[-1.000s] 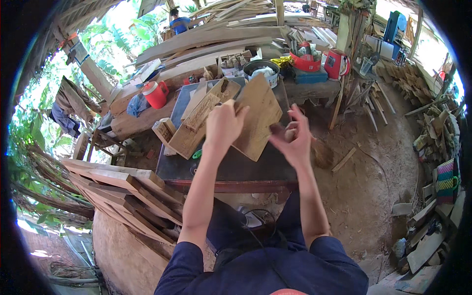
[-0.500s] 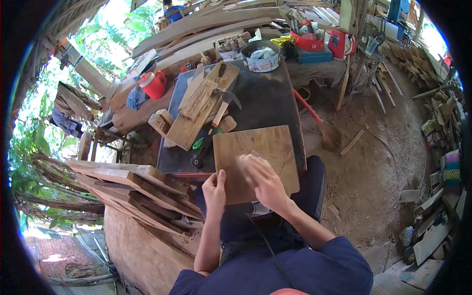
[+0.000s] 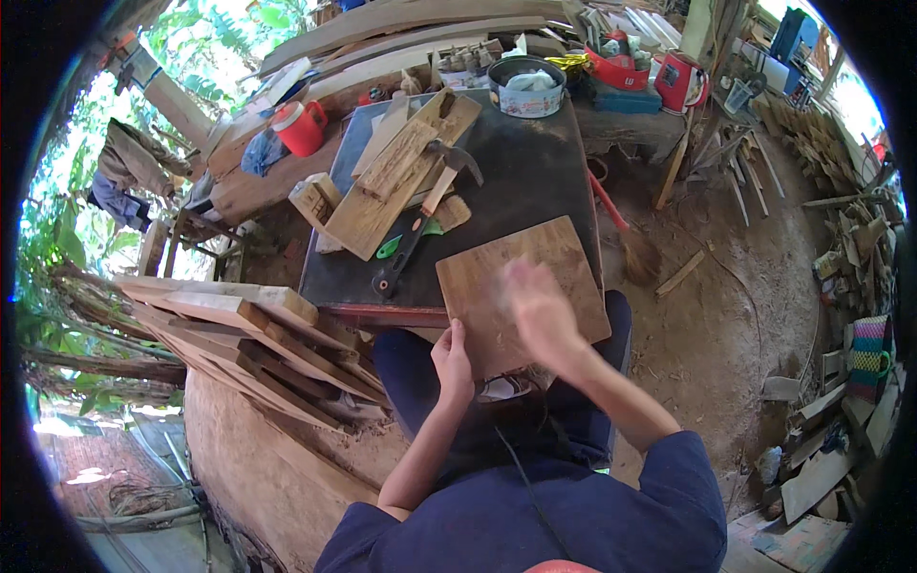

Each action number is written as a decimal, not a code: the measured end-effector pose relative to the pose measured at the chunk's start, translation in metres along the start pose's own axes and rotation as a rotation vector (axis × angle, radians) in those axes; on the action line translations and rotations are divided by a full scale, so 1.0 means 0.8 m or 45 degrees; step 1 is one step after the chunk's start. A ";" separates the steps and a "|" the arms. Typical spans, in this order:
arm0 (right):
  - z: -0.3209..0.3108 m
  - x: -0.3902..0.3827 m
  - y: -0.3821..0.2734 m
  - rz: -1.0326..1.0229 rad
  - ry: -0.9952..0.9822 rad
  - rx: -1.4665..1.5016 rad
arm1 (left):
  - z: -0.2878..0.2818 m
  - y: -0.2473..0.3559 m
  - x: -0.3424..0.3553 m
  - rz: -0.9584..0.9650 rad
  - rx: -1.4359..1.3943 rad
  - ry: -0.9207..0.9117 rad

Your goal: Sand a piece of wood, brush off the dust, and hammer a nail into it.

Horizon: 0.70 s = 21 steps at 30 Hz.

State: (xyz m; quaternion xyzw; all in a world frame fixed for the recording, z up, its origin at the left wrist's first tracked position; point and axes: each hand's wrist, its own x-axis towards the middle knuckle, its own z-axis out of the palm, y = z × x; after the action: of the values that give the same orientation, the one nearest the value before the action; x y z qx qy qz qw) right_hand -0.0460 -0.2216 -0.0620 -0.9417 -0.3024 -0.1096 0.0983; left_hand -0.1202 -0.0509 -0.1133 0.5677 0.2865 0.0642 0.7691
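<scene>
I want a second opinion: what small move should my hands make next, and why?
Perhaps slide your right hand toward the board's far edge: that hand shows blurred mid-board, the edge lies uncovered, and your left hand grips the left side.

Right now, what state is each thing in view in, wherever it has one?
Wooden board: held at its left edge
Left grip: closed on the board
Right grip: blurred over the board, hold unclear
Hammer: lying down
Round tub: open, white material inside
Red jug: upright
Red basin: open, loaded
</scene>
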 end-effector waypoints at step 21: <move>0.012 0.068 0.022 0.247 0.163 0.146 | 0.046 0.016 0.004 -0.043 -0.247 0.306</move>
State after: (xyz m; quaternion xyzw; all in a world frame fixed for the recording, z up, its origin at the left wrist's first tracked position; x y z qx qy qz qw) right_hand 0.0089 -0.2038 -0.0588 -0.9505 -0.2090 -0.1419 0.1812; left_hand -0.0959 -0.0755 -0.0955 0.4741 0.3785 0.1459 0.7815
